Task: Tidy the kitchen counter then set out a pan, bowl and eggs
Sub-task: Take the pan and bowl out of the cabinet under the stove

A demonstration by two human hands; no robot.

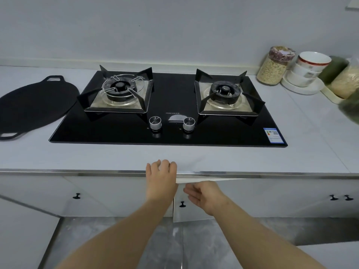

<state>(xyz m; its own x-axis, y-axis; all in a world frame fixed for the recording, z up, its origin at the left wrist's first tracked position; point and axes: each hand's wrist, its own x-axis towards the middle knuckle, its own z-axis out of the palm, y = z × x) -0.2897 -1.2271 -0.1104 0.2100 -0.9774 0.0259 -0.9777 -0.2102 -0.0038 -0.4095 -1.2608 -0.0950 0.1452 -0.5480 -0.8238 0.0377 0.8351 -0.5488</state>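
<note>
The left hand [161, 172] curls its fingers over the front edge of the desk [97, 158]. The right hand [202, 193], loose and holding nothing, hangs at the cupboard door [194, 210], ajar below. This is probably fetching, as no eggs show. The pan [35, 105] lies left of the stove [167, 105] and the bowls [308, 68] are stacked far right, with setting-out room along the front strip.

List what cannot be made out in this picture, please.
Head view:
The pan: cut off by the left edge.
The green things: blurred, cut off by the right edge.
The sticker on the stove: text too small.
Cabinet inside: hidden behind the door.
The left hand: fingertips tucked under the knuckles; grip unclear.
</note>
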